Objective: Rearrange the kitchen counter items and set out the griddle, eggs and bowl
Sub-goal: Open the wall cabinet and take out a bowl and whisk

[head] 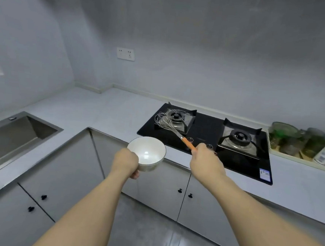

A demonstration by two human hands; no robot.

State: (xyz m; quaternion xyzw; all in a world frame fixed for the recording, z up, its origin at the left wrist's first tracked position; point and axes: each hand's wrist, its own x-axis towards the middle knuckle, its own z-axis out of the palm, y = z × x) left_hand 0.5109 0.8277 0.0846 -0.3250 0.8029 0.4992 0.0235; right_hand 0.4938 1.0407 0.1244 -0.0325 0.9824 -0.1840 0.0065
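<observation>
- Currently mid-carry: left hand (126, 160) has its grip wrapped round the near wall of the bowl (146, 153); bowl is held in the air in front of the hob (205, 141), off its left front corner, over the cabinet front, not yet on the counter (107, 113).
- Right hand (206, 162) grip is closed on the orange handle of a whisk (173, 131); its wire head hangs over the hob's left burner (176, 117).
- Step, as I read it: setting out the bowl, whisk riding along. Counter left of the hob looks like the likely drop spot.
- Next move calls for lowering the bowl flat onto the counter and releasing the grip only once the base sits; whisk then laid beside it or in it, clear of the burner grate so the wires don't snag.
- Bowl: white inside, nothing in it.
- Tray (301, 159) on the counter right of the hob: holds several greenish glass jars (281, 134) and a labelled container; contents too blurred to tell.
- Sink (13, 134) far left of the hob: basin shows nothing in it.
- Griddle and eggs: not in view.
</observation>
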